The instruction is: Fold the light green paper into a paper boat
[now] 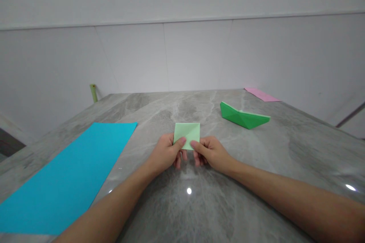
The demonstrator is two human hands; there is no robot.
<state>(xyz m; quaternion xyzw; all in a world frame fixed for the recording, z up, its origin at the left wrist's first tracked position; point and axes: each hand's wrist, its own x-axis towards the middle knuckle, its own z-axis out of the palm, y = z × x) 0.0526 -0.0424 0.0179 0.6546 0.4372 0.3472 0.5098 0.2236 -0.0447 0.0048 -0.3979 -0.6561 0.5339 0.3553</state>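
Observation:
A small light green folded paper square point(187, 132) is held up just above the table, with a diagonal crease running across its face. My left hand point(167, 150) grips its lower left side, thumb on the front and fingers curled behind. On the lower right, my right hand point(212, 152) pinches it the same way, the thumb flat on the paper near the bottom edge. The two thumbtips lie close together but apart. What the fingers do behind the square is partly hidden.
A green folded paper boat point(243, 117) rests beyond my right hand. To the left lies a large blue paper sheet point(71, 174). A pink paper point(262, 94) is at the far right edge of the grey marbled table point(182, 212), which meets a white wall point(196, 53).

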